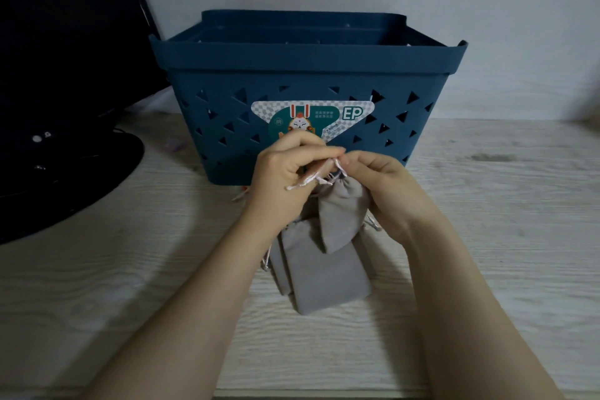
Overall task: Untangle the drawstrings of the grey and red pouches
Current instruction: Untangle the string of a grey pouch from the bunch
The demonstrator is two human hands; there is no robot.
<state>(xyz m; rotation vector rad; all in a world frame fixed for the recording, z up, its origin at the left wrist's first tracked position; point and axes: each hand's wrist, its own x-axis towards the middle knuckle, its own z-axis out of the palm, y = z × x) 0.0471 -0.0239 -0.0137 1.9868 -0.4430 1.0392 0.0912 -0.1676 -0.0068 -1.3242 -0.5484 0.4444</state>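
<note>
A grey pouch (pixel 344 214) hangs lifted above the table, its gathered top pulled up between my hands. My left hand (pixel 285 169) pinches the pale drawstring (pixel 311 180), whose loose end sticks out to the left below my fingers. My right hand (pixel 380 185) pinches the string at the pouch's mouth, fingertips touching those of the left hand. More grey pouches (pixel 324 273) lie flat in a small stack under the lifted one. A bit of red-orange cloth (pixel 243 191) shows behind my left wrist; the rest is hidden.
A dark blue plastic basket (pixel 308 75) with triangular holes and a sticker stands right behind my hands. A black monitor on a round base (pixel 65 156) fills the left. The pale wooden tabletop (pixel 487 237) reaches to its front edge at the bottom.
</note>
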